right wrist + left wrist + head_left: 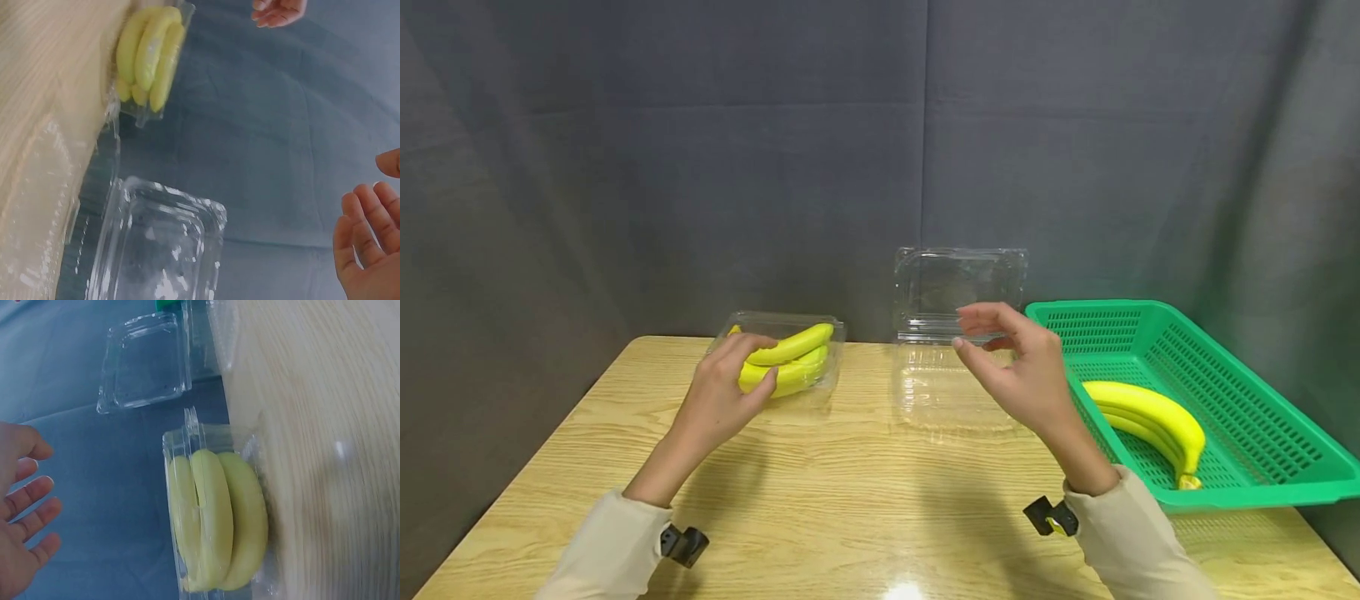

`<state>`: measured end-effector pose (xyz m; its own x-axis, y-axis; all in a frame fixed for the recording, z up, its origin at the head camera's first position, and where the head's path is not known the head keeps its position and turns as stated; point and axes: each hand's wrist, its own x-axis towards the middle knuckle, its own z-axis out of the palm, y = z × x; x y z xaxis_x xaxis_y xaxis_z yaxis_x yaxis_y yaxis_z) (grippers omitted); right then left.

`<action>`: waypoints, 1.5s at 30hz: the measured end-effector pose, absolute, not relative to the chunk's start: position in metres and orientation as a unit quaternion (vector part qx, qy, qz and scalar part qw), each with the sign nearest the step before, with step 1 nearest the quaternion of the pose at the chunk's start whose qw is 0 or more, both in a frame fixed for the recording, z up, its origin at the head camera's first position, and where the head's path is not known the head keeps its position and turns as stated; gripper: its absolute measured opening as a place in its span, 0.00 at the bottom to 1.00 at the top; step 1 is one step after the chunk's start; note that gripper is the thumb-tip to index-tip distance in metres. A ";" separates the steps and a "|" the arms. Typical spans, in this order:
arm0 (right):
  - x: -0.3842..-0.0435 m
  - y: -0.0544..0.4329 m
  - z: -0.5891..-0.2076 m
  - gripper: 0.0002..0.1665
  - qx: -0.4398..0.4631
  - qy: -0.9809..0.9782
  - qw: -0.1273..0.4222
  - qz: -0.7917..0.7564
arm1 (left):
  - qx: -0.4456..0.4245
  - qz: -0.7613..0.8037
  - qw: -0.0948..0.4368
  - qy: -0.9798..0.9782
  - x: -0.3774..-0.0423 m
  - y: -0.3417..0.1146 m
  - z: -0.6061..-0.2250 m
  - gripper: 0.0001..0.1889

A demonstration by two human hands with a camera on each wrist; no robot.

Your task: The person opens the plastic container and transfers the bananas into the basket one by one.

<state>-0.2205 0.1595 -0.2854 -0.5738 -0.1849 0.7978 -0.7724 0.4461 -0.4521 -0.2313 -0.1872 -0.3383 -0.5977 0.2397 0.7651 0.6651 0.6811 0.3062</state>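
Both hands hover, fingers apart; tabletop room separates banana box from clamshell's edge.

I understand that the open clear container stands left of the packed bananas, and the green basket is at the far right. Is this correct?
Not fully: the open clear container stands right of the packed bananas, as the head view shows. The green basket is at the far right.

Left hand above boxed bananas, right hand near open container
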 end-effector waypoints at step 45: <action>-0.270 0.084 -0.338 0.10 0.402 -0.812 0.264 0.330 | -0.207 -0.217 0.357 -0.885 -0.229 -0.245 -0.366 0.17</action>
<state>-0.2697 0.0843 -0.3377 -0.5374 -0.4791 0.6940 -0.8274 0.4589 -0.3239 -0.2294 -0.2453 -0.3660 -0.6593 0.2117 0.7214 0.5211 0.8204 0.2354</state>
